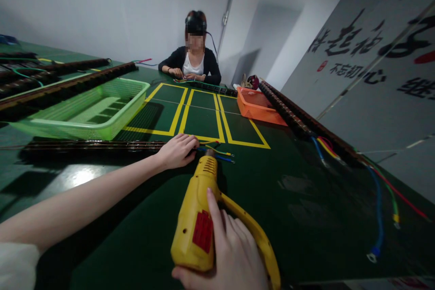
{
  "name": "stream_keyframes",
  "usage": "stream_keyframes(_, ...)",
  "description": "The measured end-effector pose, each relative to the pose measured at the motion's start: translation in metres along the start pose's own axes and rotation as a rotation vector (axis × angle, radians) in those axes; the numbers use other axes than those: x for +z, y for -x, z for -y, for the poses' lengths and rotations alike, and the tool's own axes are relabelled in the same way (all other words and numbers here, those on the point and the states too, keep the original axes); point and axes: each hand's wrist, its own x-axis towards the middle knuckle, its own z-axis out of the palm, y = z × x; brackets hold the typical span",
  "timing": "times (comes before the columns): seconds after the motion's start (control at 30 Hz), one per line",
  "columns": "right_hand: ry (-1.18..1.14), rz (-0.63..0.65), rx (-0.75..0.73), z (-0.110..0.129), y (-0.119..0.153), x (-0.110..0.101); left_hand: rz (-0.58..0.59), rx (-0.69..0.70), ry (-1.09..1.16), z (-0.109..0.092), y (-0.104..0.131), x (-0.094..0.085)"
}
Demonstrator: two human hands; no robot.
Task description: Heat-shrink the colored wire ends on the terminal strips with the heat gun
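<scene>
My right hand [234,244] is wrapped around a yellow heat gun [193,204] with a red panel on its body. The gun's metal nozzle [210,152] points away from me, close to several colored wires [220,152] with ring terminals. My left hand [180,150] is closed over the right end of a long dark bar [95,147], where these wires come out. Its fingertips are partly hidden, so the exact grip on bar and wires is hard to see. The bar lies crosswise on the green table [149,217].
A light green basket [112,131] stands at the left with a dark bar [84,82] across it. An orange basket [258,111] is at the right, beside more bars with loose wires [377,208]. Yellow tape rectangles [220,118] mark the table. A person [192,63] sits opposite, hands on another bar.
</scene>
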Motion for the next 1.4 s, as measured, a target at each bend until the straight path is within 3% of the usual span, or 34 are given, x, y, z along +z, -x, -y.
stream_keyframes(0.13,-0.001,0.005,-0.014,0.022,-0.007,0.007,0.013,0.004,0.021,0.002,0.0,-0.001)
stream_keyframes(0.27,-0.009,0.004,-0.021,0.026,-0.007,0.01,0.02,0.018,0.029,0.003,0.001,-0.002)
stream_keyframes(0.73,-0.149,0.177,0.08,-0.026,0.005,-0.025,0.007,0.016,-0.017,0.003,0.001,0.0)
stream_keyframes(1.1,-0.064,0.219,0.245,-0.075,0.033,-0.032,-0.006,0.023,-0.002,0.002,0.001,-0.001)
stream_keyframes(1.4,-0.064,0.275,0.31,-0.063,0.029,-0.035,-0.025,0.015,-0.015,0.0,0.001,0.0)
